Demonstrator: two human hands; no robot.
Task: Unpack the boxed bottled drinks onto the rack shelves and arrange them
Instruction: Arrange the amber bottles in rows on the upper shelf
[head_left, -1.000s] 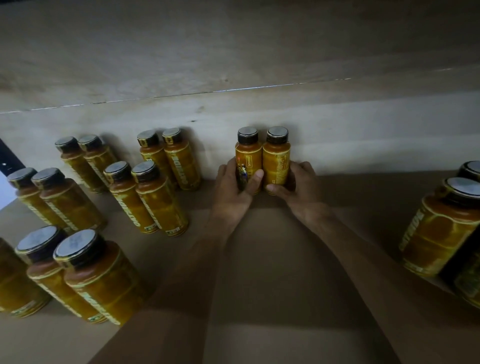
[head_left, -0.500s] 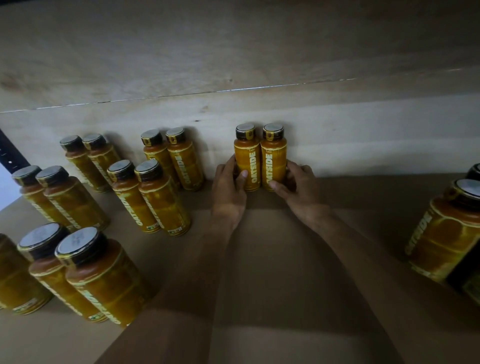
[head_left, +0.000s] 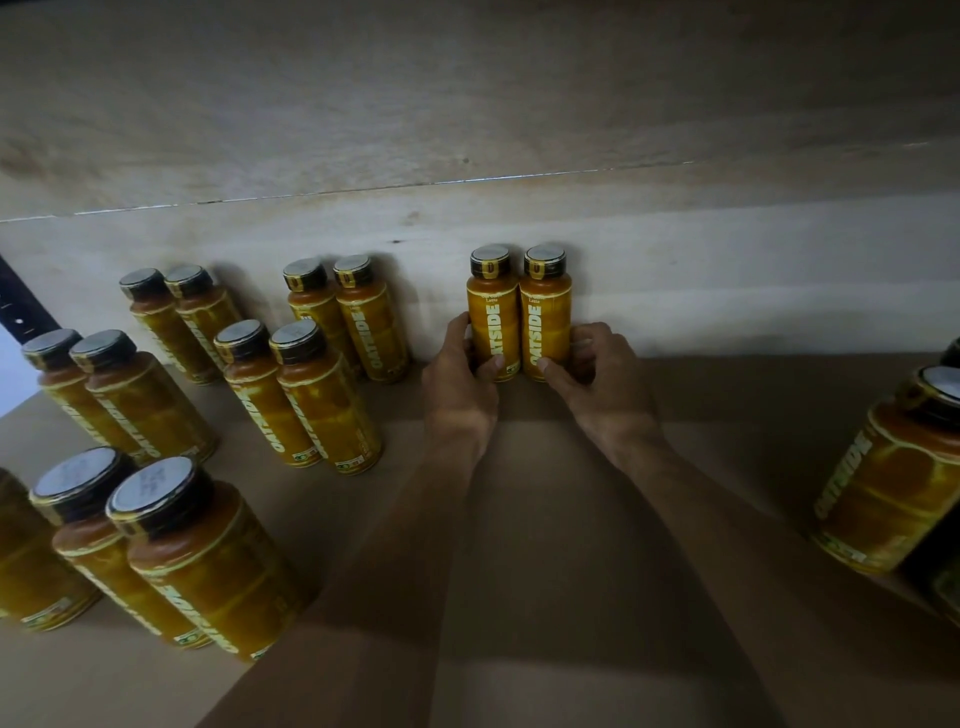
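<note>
shelf (head_left: 519, 545): brown board across the lower frame; the bottles stand on it.
back board (head_left: 727, 291): pale wood, across the middle of the frame behind the bottles.
strip (head_left: 21, 310): dark, holed, slanting at the left edge.
front-left bottles (head_left: 200, 566): lower left, three amber ones with dark caps, side by side; leftmost cut by the frame.
mid-left pair (head_left: 148, 410): above those in the frame, two touching.
back-left pair (head_left: 202, 317): upper left, two touching, at the back board.
centre-left pair (head_left: 327, 400): right of the mid-left pair, two touching, OATSIDE labels towards me.
back-centre pair (head_left: 371, 322): behind them, close to the back board.
left hand (head_left: 457, 387): centre frame, mine, gripping the left bottle low down.
left fingers (head_left: 460, 327): curled round the bottle's left side, thumb pressed on its front near the base.
left bottle (head_left: 492, 312): upright, centre frame, just in front of the back board, label facing me.
right bottle (head_left: 545, 312): touching the left bottle, same stance, label facing me.
right hand (head_left: 605, 387): mine, gripping the right bottle low down.
right fingers (head_left: 584, 343): curled round the bottle's right side, thumb tip on its front near the base.
right-edge bottle (head_left: 893, 483): far right, well apart from my hands, upright, cut by the frame; a second cap shows behind it.
</note>
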